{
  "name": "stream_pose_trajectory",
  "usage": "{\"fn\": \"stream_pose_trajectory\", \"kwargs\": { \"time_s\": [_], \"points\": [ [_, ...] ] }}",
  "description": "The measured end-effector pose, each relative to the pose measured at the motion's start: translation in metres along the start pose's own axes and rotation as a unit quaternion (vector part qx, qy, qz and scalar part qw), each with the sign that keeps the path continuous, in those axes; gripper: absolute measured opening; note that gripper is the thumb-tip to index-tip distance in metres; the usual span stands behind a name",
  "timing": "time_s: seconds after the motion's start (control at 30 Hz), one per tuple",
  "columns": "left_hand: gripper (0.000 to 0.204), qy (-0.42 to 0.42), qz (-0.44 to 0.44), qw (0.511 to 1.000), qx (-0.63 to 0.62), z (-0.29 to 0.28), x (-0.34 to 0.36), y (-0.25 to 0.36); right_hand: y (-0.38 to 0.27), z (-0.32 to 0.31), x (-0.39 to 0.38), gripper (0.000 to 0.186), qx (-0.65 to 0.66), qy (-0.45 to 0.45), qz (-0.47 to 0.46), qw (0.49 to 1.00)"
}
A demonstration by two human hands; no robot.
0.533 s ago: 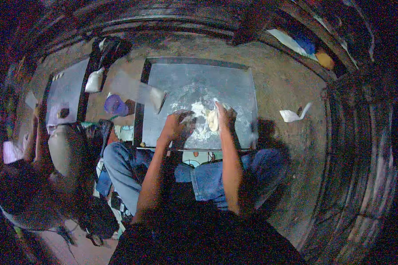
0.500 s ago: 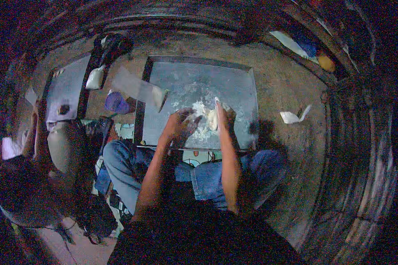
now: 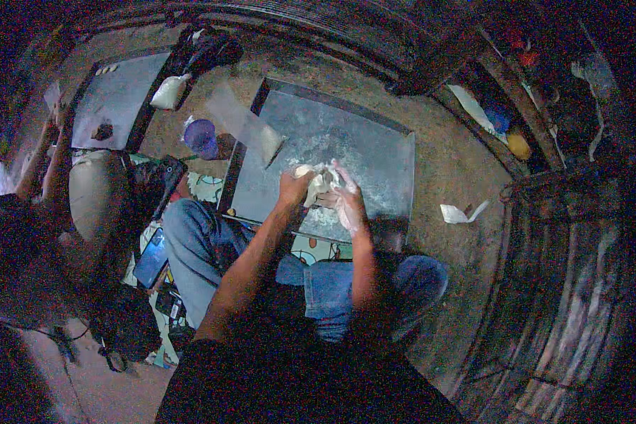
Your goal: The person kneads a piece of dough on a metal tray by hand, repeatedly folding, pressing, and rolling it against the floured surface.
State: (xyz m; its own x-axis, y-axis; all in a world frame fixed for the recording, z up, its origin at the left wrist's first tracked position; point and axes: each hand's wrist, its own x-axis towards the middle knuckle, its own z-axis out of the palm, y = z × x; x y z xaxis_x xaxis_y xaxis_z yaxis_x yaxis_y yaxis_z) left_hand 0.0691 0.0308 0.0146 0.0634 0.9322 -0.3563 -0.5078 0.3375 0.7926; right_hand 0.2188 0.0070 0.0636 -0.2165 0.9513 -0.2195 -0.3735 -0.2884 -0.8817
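Observation:
Both of my hands are together over the near middle of a dark, shallow tray [image 3: 385, 166], whose surface is dusted with white flour [image 3: 339, 152]. In my left hand [image 3: 294, 189] is a soft, pale lump of dough [image 3: 315, 188], gripped by closed fingers. Some of the dough shows above the thumb and some hangs between the hands. My right hand [image 3: 350, 203] faces it, whitened with flour, its fingers stretched out and apart close to the dough. Whether those fingertips touch the dough cannot be made out.
Left of the tray are a clear plastic bag [image 3: 267, 145] of pale stuff overlapping its edge, a purple container [image 3: 201, 136] and a white bag [image 3: 169, 92]. Another person sits at a second tray [image 3: 131, 78]. A crumpled white wrapper [image 3: 462, 213] lies right; a phone [image 3: 150, 260] lies by my left knee.
The dough has passed from my right hand to my left, which has closed on it. My right hand has turned its floury palm inward and spread its fingers. The view has rotated slightly.

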Motion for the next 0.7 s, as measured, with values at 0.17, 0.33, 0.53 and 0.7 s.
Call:
{"fn": "stream_pose_trajectory", "kwargs": {
  "time_s": [0.17, 0.33, 0.53, 0.7],
  "points": [
    [0.024, 0.077, 0.248, 0.916, 0.306, 0.013, -0.010, 0.007, 0.015, -0.029, 0.004, 0.049, -0.372, 0.136, -0.174, 0.901],
    [0.022, 0.025, 0.210, 0.910, 0.358, 0.009, -0.004, 0.012, 0.019, -0.056, 0.009, 0.042, -0.308, 0.207, -0.173, 0.912],
    [0.032, -0.083, 0.078, 0.979, 0.167, 0.018, -0.025, 0.008, 0.043, -0.015, 0.017, 0.051, 0.048, 0.135, -0.006, 0.990],
    [0.067, -0.105, 0.191, 0.879, 0.425, 0.011, -0.017, -0.027, 0.022, 0.011, 0.008, 0.057, 0.281, 0.011, -0.001, 0.960]
  ]
}}
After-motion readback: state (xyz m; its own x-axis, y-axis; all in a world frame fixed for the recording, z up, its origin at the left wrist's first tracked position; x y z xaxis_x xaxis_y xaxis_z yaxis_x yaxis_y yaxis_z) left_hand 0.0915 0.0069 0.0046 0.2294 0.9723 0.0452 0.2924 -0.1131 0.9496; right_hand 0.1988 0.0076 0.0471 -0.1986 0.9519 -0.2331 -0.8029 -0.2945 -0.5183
